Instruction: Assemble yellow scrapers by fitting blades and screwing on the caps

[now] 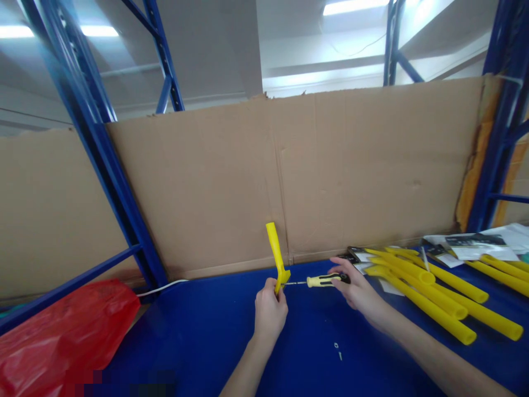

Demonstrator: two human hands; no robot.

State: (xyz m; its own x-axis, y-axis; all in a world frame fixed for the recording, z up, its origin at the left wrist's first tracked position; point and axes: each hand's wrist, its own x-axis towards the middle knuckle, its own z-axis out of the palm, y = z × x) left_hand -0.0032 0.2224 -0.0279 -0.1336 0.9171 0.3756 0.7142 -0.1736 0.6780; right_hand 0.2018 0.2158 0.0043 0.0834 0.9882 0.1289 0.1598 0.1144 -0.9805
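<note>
My left hand [270, 313] is closed around the lower end of a yellow tube-shaped handle [276, 251], which stands up tilted slightly left above the blue table. A screwdriver [321, 281] with a pale yellow and black grip lies level, its metal shaft reaching the bracket-like lower part of the handle. Whether the tip sits in a screw is too small to tell. My right hand [359, 289] has thumb and fingers at the back end of the screwdriver's grip, with the upper fingers partly raised. Below, a small metal ring [336, 345] and a screw-like piece [340, 355] lie on the table.
Several yellow tubes [438, 300] are piled at right, over black and white packets [475, 247]. A red plastic bag [70, 325] lies at left. Cardboard [206, 193] walls the back of the blue table [198, 331], between blue metal posts [119, 193].
</note>
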